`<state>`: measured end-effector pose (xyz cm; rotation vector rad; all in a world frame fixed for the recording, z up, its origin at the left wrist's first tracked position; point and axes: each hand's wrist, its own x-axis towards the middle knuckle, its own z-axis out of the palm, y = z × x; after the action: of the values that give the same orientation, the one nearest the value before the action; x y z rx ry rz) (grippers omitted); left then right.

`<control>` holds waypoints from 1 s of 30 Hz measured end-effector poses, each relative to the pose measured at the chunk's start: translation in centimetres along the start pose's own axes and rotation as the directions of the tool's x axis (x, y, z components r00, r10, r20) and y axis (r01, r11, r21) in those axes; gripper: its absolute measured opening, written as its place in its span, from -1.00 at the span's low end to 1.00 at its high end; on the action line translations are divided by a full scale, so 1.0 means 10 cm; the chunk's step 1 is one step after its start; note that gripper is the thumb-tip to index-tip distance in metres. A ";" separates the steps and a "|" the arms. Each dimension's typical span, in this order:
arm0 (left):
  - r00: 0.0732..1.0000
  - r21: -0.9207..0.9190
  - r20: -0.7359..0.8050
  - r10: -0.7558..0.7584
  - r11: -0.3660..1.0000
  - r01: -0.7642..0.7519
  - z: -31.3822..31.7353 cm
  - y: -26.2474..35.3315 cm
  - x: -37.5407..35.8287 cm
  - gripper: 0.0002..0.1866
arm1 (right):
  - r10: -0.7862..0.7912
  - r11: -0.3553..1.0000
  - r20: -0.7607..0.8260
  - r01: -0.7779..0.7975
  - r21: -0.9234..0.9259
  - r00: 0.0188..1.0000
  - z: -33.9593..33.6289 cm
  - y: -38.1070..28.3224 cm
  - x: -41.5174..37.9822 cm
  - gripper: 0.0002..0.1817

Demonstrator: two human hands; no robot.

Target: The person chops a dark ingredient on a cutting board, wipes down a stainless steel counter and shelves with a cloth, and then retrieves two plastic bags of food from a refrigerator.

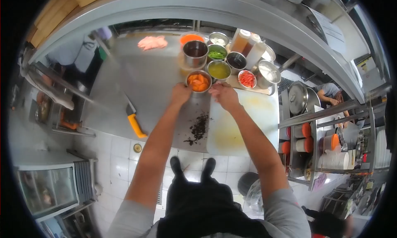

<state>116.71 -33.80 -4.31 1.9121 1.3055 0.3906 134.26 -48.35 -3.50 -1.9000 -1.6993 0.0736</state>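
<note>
On the steel bench, a knife lay near the front edge. The left hand held the left rim of a tin of orange pieces; the right hand, fingers bunched narrow, was beside its right rim, near the white board's back left corner.

**Blurred, Covered, Cut Off**

Whether the right hand touched the steel bowl was unclear. Dark scraps were too tiny to identify. Print on the paper blurred. The lower edge cut both sleeves.
</note>
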 end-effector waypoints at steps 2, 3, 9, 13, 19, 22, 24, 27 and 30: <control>0.998 0.004 -0.059 0.034 0.999 -0.033 0.13 -0.09 0.14 -0.56 | 0.134 0.977 0.174 -0.159 0.142 0.976 -0.05 -0.02 0.08 -0.73; 0.998 -0.002 -0.059 0.028 1.000 -0.028 0.15 -0.14 0.20 -0.56 | 0.132 0.978 0.180 -0.158 0.138 0.975 -0.03 -0.03 0.11 -0.73; 0.996 -0.241 -0.055 -0.073 0.969 0.057 -0.08 -0.48 0.26 -0.64 | -0.177 0.912 0.144 0.218 -0.348 0.974 0.50 0.06 0.22 -0.75; 0.994 -0.292 -0.079 -0.077 0.955 0.051 -0.28 -0.58 0.19 -0.66 | 0.241 0.804 0.339 0.008 -0.594 0.909 0.65 -0.34 0.21 -0.66; 0.988 -0.527 -0.038 -0.151 0.843 0.109 -0.47 -0.47 -0.03 -0.59 | 0.103 0.987 0.145 -0.082 -0.141 0.984 0.21 -0.64 -0.40 -0.75; 0.991 -0.436 -0.095 -0.097 0.899 0.046 -0.47 -0.74 -0.28 -0.59 | 0.447 0.669 0.207 -0.479 0.569 0.870 -0.10 -0.53 -0.66 -0.70; 0.983 -0.332 -0.157 0.092 0.933 -0.140 -0.42 -0.89 -0.61 -0.62 | 0.474 0.684 0.083 -0.426 0.592 0.876 -0.31 -0.39 -0.94 -0.66; 0.954 -0.282 -0.155 0.257 0.914 -0.292 -0.31 -1.11 -1.04 -0.66 | 0.403 0.898 -0.231 -0.335 0.285 0.886 -0.17 0.01 -1.23 -0.65; 0.901 -0.121 -0.156 0.405 0.898 -0.424 -0.16 -1.25 -1.26 -0.67 | 0.369 0.913 -0.373 -0.408 -0.026 0.851 0.12 -0.28 -1.24 -0.74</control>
<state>102.22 -42.16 -10.39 2.0558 0.9020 0.8173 128.95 -59.32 -7.38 -2.1560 -1.0760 -0.2032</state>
